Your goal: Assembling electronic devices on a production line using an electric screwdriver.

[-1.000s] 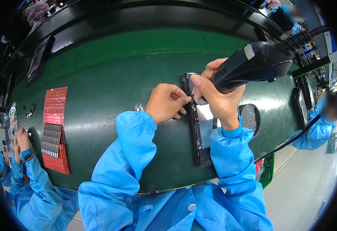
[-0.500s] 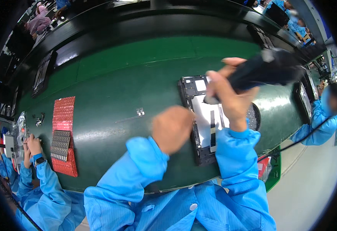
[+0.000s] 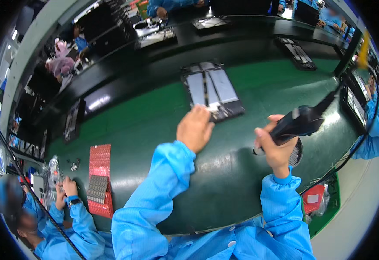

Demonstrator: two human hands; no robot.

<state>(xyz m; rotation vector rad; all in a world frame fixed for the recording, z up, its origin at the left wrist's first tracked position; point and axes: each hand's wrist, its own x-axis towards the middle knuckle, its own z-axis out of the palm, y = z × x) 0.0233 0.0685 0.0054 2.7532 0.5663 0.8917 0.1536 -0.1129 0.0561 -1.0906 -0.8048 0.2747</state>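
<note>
Right of red wrap (image 3: pixel 99 156), touching device (image 3: pixel 225 90) slanted far-left to near-right; can't tell left hand (image 3: pixel 194 129) grip; clutching driver (image 3: pixel 301 123), right hand (image 3: pixel 277 149).

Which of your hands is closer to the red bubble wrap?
Left. The left hand is off to the right of the red bubble wrap, at the flat black device's near end; the right hand is farther right, holding the black power tool.

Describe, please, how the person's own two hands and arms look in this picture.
The left hand and right hand wear no gloves. The left sleeve and right sleeve are long, loose and bright blue, with wrinkled fabric. A narrow blue cuff fits closely at the right wrist.
</note>
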